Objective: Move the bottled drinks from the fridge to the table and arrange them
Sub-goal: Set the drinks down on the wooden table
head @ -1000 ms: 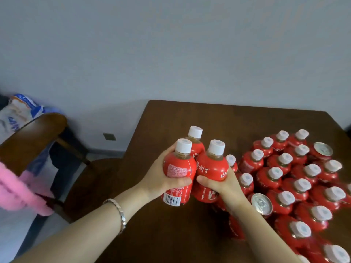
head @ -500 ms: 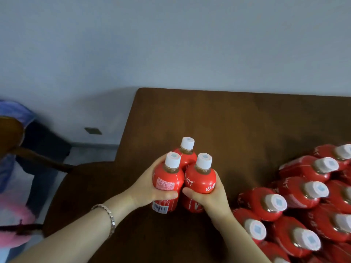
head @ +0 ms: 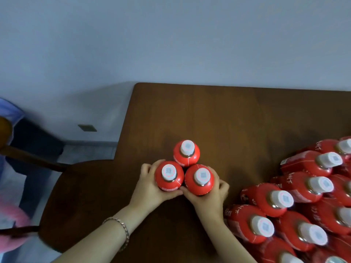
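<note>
Brown table (head: 237, 118) against grey wall (head: 171, 38), apparently bearing three bottles (head: 186, 153) clasped by left hand (head: 150, 188) and right hand (head: 212, 196).

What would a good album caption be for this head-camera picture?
Both hands, left hand and right hand, hold a trio of red bottles upright on the brown table.

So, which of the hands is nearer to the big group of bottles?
The right hand: it holds a bottle just left of the big group of bottles. The left hand is farther left, around another bottle.
</note>
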